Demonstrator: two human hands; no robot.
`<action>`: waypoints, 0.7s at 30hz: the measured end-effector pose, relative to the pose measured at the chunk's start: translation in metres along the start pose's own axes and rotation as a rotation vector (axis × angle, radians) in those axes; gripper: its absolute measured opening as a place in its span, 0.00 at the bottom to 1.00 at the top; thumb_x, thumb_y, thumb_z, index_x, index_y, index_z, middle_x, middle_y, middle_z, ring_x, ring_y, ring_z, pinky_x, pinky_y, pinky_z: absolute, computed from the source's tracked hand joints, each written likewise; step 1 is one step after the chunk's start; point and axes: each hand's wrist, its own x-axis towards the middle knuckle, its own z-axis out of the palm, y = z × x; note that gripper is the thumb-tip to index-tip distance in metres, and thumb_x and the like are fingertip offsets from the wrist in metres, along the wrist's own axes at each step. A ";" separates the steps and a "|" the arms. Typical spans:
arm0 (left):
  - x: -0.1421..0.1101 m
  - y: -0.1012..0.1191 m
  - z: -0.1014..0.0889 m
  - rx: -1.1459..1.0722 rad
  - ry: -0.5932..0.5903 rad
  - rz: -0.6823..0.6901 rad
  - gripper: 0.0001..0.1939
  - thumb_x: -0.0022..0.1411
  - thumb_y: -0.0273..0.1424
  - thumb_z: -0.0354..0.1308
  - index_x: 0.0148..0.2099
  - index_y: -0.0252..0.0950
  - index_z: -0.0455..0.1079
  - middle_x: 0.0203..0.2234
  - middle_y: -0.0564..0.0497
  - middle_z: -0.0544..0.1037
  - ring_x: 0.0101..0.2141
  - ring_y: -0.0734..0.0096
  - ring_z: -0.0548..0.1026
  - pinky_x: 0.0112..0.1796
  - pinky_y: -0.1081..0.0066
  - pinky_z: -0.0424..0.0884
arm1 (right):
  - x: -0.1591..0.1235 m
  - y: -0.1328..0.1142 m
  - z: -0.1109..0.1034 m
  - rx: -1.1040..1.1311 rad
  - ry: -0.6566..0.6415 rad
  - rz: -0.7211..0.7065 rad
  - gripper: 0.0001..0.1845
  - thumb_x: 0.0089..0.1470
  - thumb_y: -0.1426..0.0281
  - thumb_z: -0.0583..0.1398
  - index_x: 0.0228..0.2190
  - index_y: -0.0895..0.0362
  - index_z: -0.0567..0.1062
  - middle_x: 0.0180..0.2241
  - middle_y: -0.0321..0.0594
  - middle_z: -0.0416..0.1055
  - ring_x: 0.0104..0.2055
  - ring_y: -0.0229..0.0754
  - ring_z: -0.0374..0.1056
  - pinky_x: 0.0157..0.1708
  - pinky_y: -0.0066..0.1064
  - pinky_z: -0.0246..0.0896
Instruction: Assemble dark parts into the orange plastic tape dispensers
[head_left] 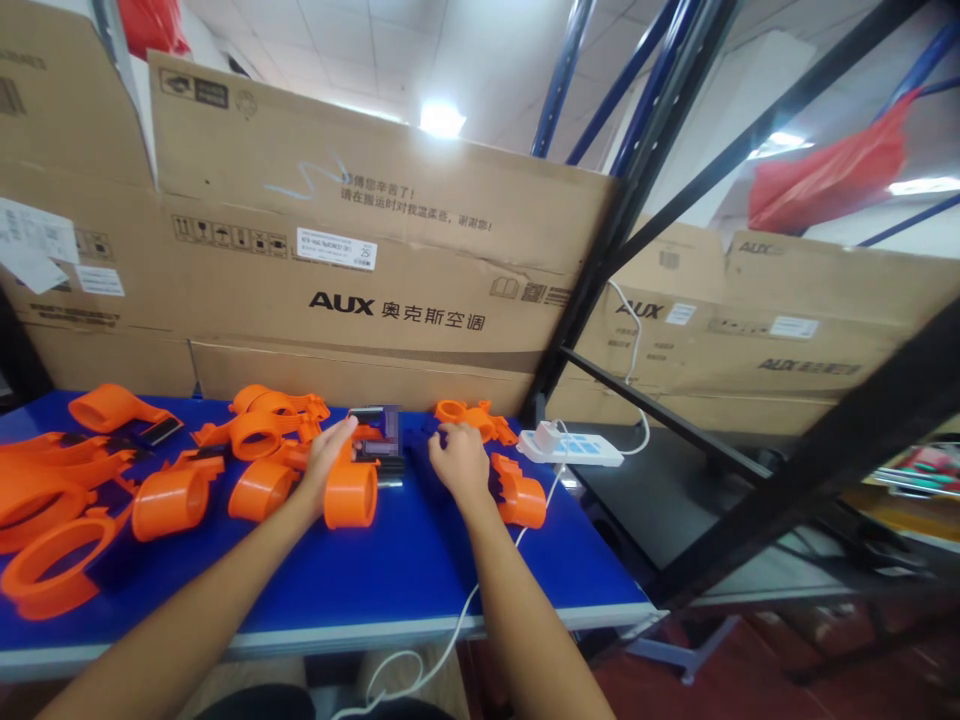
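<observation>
Blue worktop [405, 550] backed by cardboard panels [420, 270], and mid-worktop sits an orange tape dispenser [351, 497], left hand [328, 462] right at it. Tight quarters: a sideways sweep could knock the neighbouring dispensers [172, 503], and the right forearm [517, 590] could snag that white cable [459, 625]. Left fingers stretch out straight; gripping or not, I can't tell. Right hand [460, 460], farther right: fingers curled, anything inside them hidden.
</observation>
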 end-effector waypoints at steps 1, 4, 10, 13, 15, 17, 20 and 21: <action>0.000 -0.001 0.000 0.029 -0.016 0.018 0.22 0.51 0.48 0.72 0.34 0.35 0.72 0.21 0.53 0.75 0.18 0.76 0.68 0.20 0.76 0.64 | -0.001 -0.003 0.001 0.114 0.014 -0.047 0.15 0.60 0.65 0.58 0.44 0.57 0.80 0.41 0.50 0.78 0.48 0.52 0.72 0.49 0.41 0.67; 0.000 -0.003 0.001 0.121 -0.059 0.071 0.23 0.51 0.49 0.71 0.37 0.35 0.74 0.22 0.52 0.76 0.18 0.76 0.68 0.20 0.76 0.62 | -0.006 -0.016 0.004 0.499 -0.100 -0.263 0.20 0.64 0.62 0.57 0.53 0.56 0.76 0.39 0.43 0.78 0.39 0.44 0.73 0.43 0.35 0.69; -0.005 -0.005 0.006 0.190 -0.147 0.108 0.24 0.55 0.49 0.67 0.44 0.35 0.75 0.22 0.51 0.78 0.21 0.70 0.74 0.24 0.75 0.66 | -0.019 -0.039 0.016 0.661 -0.118 -0.367 0.28 0.61 0.61 0.62 0.60 0.55 0.70 0.42 0.43 0.79 0.39 0.43 0.74 0.42 0.34 0.71; -0.010 -0.004 0.009 0.206 -0.178 0.117 0.23 0.56 0.48 0.67 0.45 0.35 0.75 0.18 0.52 0.75 0.19 0.71 0.71 0.23 0.75 0.65 | -0.022 -0.038 0.018 0.596 -0.064 -0.346 0.25 0.62 0.63 0.60 0.59 0.56 0.72 0.41 0.44 0.80 0.38 0.44 0.75 0.43 0.35 0.71; -0.013 -0.004 0.010 0.198 -0.190 0.112 0.23 0.57 0.47 0.67 0.47 0.35 0.76 0.16 0.54 0.73 0.17 0.72 0.69 0.22 0.75 0.64 | -0.023 -0.036 0.019 0.540 -0.043 -0.362 0.24 0.63 0.63 0.59 0.58 0.57 0.73 0.42 0.45 0.80 0.39 0.44 0.75 0.45 0.36 0.71; -0.014 -0.004 0.011 0.168 -0.191 0.092 0.22 0.57 0.45 0.68 0.47 0.35 0.77 0.15 0.54 0.72 0.15 0.73 0.67 0.21 0.75 0.62 | -0.024 -0.035 0.020 0.478 -0.028 -0.392 0.23 0.64 0.63 0.57 0.58 0.57 0.73 0.44 0.47 0.80 0.40 0.45 0.75 0.46 0.36 0.71; -0.015 -0.003 0.011 0.140 -0.169 0.079 0.18 0.56 0.42 0.68 0.43 0.35 0.78 0.14 0.56 0.71 0.14 0.76 0.64 0.19 0.76 0.58 | -0.027 -0.035 0.022 0.390 -0.004 -0.431 0.24 0.63 0.64 0.57 0.57 0.58 0.73 0.44 0.48 0.80 0.41 0.46 0.75 0.46 0.36 0.71; -0.015 -0.002 0.011 0.150 -0.164 0.084 0.17 0.56 0.42 0.68 0.42 0.35 0.77 0.14 0.56 0.70 0.14 0.76 0.64 0.19 0.76 0.57 | -0.027 -0.035 0.023 0.365 0.003 -0.441 0.24 0.63 0.64 0.57 0.57 0.59 0.73 0.44 0.48 0.80 0.41 0.46 0.75 0.46 0.36 0.71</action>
